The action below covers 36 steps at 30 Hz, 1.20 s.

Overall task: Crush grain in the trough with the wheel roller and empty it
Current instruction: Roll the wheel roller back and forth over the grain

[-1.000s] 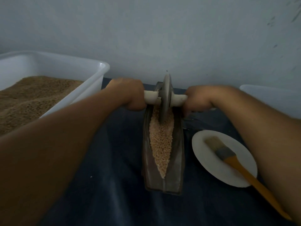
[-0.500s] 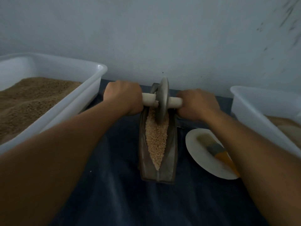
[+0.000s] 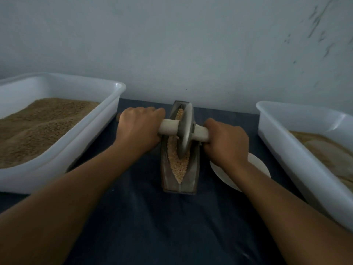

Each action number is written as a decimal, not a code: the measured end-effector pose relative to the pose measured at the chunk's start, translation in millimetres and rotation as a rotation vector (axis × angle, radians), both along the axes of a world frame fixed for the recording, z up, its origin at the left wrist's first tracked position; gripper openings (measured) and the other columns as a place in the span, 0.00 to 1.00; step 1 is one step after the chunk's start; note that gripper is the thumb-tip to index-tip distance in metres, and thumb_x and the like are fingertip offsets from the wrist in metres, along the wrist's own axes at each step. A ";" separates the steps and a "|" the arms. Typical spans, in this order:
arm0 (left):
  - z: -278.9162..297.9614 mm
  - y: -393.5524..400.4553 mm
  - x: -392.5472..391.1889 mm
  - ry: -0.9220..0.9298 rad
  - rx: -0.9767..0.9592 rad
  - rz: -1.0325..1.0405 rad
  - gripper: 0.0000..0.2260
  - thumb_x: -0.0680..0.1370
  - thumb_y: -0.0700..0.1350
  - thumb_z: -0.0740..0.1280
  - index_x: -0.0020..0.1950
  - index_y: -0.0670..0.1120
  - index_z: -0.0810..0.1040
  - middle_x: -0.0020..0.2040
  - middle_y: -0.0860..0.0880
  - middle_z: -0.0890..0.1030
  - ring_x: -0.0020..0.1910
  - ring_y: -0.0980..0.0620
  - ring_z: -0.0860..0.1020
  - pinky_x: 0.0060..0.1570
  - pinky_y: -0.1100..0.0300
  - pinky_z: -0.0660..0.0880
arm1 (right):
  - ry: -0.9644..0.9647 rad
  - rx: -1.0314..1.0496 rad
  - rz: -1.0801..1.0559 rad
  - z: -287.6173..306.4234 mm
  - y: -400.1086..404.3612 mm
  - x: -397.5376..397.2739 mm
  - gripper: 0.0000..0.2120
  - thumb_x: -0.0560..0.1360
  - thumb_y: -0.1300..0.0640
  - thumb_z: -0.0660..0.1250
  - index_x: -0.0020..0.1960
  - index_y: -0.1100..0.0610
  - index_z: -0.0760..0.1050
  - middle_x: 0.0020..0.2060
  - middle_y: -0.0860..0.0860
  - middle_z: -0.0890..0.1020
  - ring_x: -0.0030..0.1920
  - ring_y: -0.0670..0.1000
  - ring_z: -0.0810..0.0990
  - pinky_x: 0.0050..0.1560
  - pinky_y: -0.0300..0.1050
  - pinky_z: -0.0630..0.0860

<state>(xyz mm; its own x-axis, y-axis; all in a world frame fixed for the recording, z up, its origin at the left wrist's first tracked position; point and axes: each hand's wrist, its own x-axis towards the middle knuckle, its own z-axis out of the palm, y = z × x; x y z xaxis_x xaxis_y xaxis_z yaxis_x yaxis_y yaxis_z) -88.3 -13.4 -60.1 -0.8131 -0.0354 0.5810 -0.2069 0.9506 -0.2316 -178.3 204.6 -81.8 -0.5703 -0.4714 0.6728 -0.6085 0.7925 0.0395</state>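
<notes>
Metal, dull and grey, the wheel roller (image 3: pixel 185 131) stands on edge in the narrow trough (image 3: pixel 179 150), between the left hand (image 3: pixel 138 131) and right hand (image 3: pixel 226 145) — each wrapped tight round one end of the pale wooden axle. Pebbly tan grain (image 3: pixel 178 165) fills the channel, whose long axis runs straight away from the hands — so rolling must go fore and aft

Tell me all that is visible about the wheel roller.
The wheel roller is a grey, metal-looking disc on a pale crosswise handle. It stands upright on edge in the trough, its lower rim in the grain. The left hand grips one handle end, the right hand the other.
</notes>
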 end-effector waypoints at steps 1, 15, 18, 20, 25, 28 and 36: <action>-1.0 0.2 4.1 0.024 0.000 -0.017 0.13 0.70 0.52 0.73 0.45 0.52 0.71 0.39 0.51 0.76 0.35 0.48 0.76 0.34 0.56 0.63 | 0.015 -0.015 0.006 -0.7 1.4 3.9 0.12 0.67 0.54 0.72 0.39 0.49 0.67 0.29 0.45 0.73 0.28 0.51 0.68 0.34 0.45 0.56; -16.5 3.8 14.0 0.163 0.118 -0.067 0.12 0.70 0.49 0.74 0.46 0.50 0.72 0.39 0.50 0.75 0.37 0.48 0.72 0.41 0.51 0.70 | 0.036 0.001 -0.014 -2.4 2.8 7.9 0.12 0.68 0.54 0.71 0.40 0.49 0.66 0.31 0.45 0.73 0.30 0.51 0.67 0.36 0.46 0.57; -16.5 0.8 4.6 0.163 0.110 -0.046 0.10 0.71 0.46 0.73 0.44 0.49 0.72 0.37 0.50 0.74 0.35 0.48 0.72 0.39 0.53 0.68 | -0.004 0.087 -0.058 3.4 -3.1 -3.4 0.10 0.69 0.51 0.71 0.41 0.49 0.68 0.31 0.46 0.74 0.30 0.52 0.68 0.34 0.46 0.57; -13.7 -2.0 -2.6 0.140 0.098 -0.037 0.10 0.71 0.44 0.73 0.43 0.49 0.72 0.37 0.49 0.75 0.35 0.47 0.73 0.38 0.53 0.67 | -0.055 0.127 -0.084 7.8 -7.0 -12.1 0.08 0.71 0.48 0.70 0.43 0.48 0.71 0.32 0.45 0.73 0.31 0.51 0.68 0.31 0.45 0.55; -3.9 -8.2 -26.5 0.015 0.053 0.025 0.12 0.73 0.48 0.71 0.43 0.52 0.67 0.37 0.52 0.72 0.35 0.50 0.70 0.35 0.56 0.60 | -0.262 0.215 -0.098 23.5 -16.4 -36.8 0.09 0.69 0.42 0.69 0.43 0.44 0.73 0.37 0.46 0.76 0.36 0.52 0.71 0.31 0.44 0.58; 6.6 -13.8 -43.9 -0.105 0.096 0.083 0.11 0.74 0.53 0.70 0.46 0.56 0.68 0.40 0.52 0.75 0.38 0.49 0.73 0.32 0.57 0.59 | -0.351 0.252 -0.088 30.8 -23.5 -51.8 0.09 0.69 0.41 0.68 0.43 0.45 0.75 0.37 0.47 0.77 0.36 0.53 0.73 0.30 0.42 0.59; 18.3 -26.9 -69.5 -0.224 0.180 0.087 0.08 0.73 0.55 0.69 0.48 0.57 0.72 0.49 0.48 0.81 0.48 0.43 0.80 0.38 0.54 0.66 | -0.508 0.387 -0.087 48.1 -38.9 -84.9 0.11 0.70 0.43 0.69 0.45 0.49 0.75 0.37 0.47 0.75 0.36 0.50 0.76 0.33 0.42 0.68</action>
